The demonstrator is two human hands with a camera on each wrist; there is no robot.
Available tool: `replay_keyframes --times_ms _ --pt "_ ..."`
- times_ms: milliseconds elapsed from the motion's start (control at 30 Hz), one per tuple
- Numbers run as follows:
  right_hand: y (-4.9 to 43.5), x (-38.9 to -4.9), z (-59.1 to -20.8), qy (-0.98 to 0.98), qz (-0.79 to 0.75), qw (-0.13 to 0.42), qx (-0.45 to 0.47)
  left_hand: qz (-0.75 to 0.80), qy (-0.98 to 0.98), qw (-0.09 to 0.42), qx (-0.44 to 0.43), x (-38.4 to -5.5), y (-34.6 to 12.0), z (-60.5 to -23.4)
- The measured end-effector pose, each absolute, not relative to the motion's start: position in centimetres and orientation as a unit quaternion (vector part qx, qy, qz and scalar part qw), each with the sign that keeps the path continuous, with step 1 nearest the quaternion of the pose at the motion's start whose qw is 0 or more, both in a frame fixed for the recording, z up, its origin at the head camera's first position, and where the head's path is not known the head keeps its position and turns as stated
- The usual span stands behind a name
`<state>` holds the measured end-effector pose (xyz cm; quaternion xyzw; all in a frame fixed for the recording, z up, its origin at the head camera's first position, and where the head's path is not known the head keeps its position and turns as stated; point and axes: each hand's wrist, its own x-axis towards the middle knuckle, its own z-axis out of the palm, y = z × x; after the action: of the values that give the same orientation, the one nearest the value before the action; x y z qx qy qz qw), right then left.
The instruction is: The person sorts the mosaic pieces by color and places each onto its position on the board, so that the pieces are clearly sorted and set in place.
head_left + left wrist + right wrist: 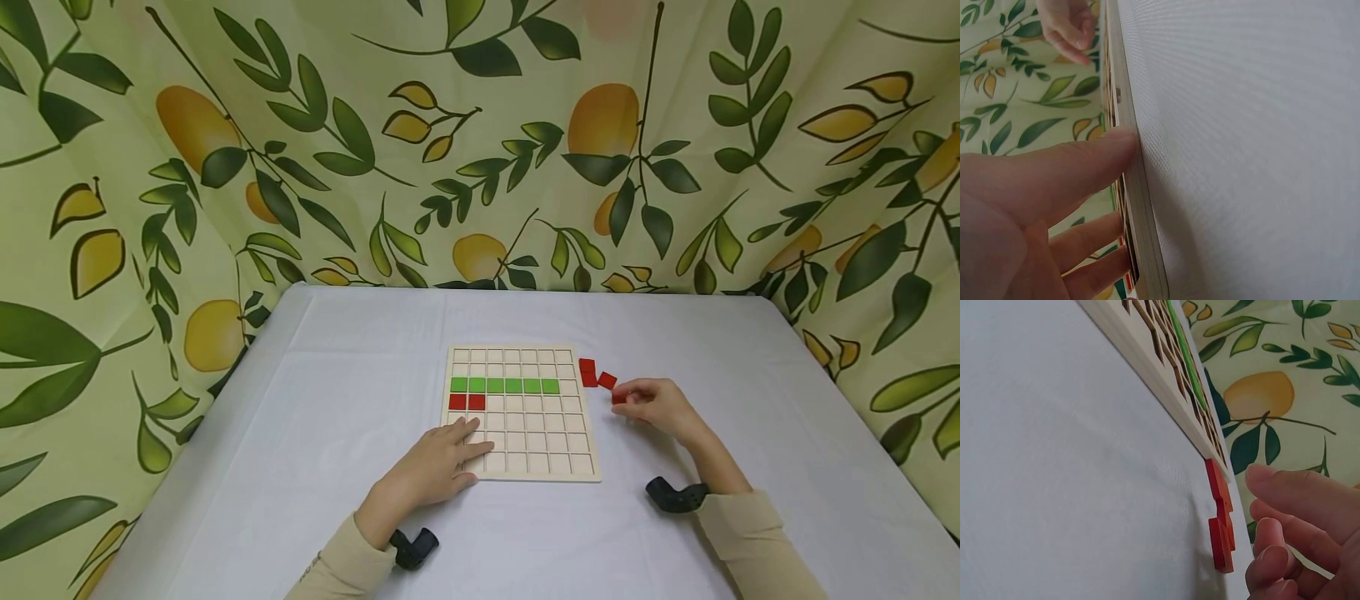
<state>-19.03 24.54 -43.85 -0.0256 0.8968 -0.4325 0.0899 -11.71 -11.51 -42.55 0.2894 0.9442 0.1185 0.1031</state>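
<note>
A pale wooden grid board (540, 442) lies on the white cloth. Along one row run several green squares (506, 386), with two red squares (467, 402) in the row nearer me. My left hand (433, 468) rests on its near left part, fingers spread; the thumb (1079, 172) touches the board's edge in the left wrist view. Beyond the board's right side, my right hand (660, 407) hovers with bent fingers, its fingertips overlapping a red square (618, 398) in the head view. Red squares (1220, 544) show beside those fingers in the right wrist view, none between them.
More loose red squares (589, 377) lie against the board's upper right edge, one turned askew. Black curved devices (675, 495) sit at both wrists. A curtain (480, 167) printed with leaves and fruit surrounds the table (360, 358).
</note>
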Motion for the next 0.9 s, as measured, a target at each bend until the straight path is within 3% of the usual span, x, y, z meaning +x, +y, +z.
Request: replay_keyframes --times_ms 900 --pt "26.0 -19.5 -45.1 0.905 -0.416 0.087 0.012 0.121 0.944 0.102 0.289 -11.6 -11.6 -42.5"
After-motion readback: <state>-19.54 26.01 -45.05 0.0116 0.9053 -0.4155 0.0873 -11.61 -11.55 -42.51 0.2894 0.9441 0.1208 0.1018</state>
